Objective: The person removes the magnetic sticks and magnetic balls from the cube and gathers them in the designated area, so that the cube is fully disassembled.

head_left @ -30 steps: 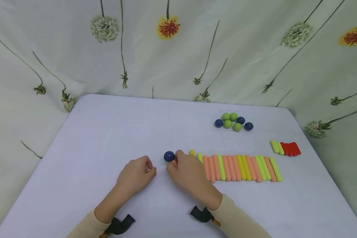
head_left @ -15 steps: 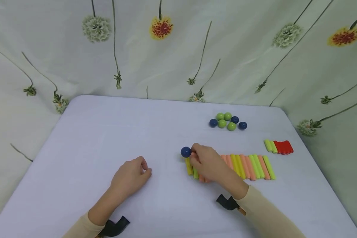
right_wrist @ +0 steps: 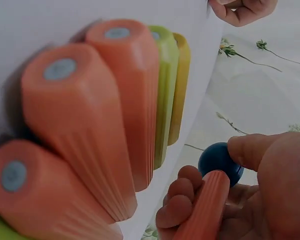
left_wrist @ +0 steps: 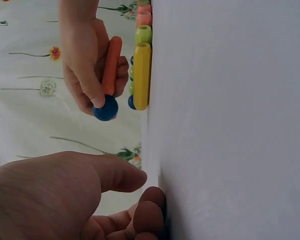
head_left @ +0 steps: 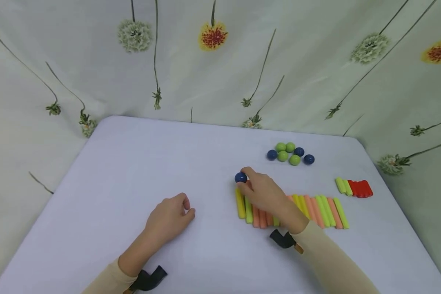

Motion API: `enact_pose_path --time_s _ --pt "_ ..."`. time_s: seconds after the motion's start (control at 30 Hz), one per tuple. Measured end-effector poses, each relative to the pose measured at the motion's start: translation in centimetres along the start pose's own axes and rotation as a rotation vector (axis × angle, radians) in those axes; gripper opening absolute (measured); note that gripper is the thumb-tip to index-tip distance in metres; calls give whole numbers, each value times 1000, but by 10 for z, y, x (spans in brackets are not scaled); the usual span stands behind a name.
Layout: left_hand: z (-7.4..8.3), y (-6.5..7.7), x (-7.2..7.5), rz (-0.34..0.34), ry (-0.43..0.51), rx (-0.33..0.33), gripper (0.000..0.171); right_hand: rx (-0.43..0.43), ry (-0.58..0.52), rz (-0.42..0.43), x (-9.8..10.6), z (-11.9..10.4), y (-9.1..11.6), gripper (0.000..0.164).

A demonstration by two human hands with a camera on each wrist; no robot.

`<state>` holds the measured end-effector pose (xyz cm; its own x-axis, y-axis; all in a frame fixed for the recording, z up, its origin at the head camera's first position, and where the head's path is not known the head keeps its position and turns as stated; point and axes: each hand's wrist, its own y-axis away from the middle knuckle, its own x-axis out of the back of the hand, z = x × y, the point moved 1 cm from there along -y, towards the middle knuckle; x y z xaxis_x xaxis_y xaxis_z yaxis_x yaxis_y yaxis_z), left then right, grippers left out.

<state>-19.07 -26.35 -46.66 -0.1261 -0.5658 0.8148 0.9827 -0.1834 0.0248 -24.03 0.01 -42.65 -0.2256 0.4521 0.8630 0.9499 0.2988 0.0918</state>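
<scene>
In my right hand (head_left: 266, 194) I hold an orange magnetic stick (left_wrist: 111, 66) and a dark blue ball (head_left: 240, 177), pinched between thumb and fingers. The ball touches one end of the stick (right_wrist: 206, 207), most of which lies within my palm. This hand is above the left part of a row of sticks, beyond a yellow stick (head_left: 240, 204) and a lime stick (head_left: 248, 210) at the row's end. My left hand (head_left: 169, 218) rests on the table, left of the row, fingers loosely curled and holding nothing.
A cluster of green balls (head_left: 295, 160) and blue balls (head_left: 309, 159) lies toward the back. Red sticks (head_left: 360, 189) and two lime sticks (head_left: 340, 185) lie at the right. The row's orange sticks (right_wrist: 72, 115) show pale discs at their ends. A flowered cloth (head_left: 183, 73) hangs behind the table.
My right hand has moved right and away from me, from beside the left hand to above the row's left end, carrying the stick and blue ball. My left hand has stayed put.
</scene>
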Motion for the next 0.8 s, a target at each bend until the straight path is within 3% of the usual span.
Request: enact_pose_path --time_s 0.23,0.4,0.63,0.8 --pt "3 0 -1 9 -21 -10 12 81 64 68 7 11 -10 37" --pt "4 -3 -1 -4 -19 -10 13 67 114 108 18 32 -19 40" --pt "3 -6 -3 -7 -22 -3 13 -80 9 236 54 79 -18 44" --pt "0 -4 -3 -27 -22 24 12 -228 -84 258 82 114 -13 52"
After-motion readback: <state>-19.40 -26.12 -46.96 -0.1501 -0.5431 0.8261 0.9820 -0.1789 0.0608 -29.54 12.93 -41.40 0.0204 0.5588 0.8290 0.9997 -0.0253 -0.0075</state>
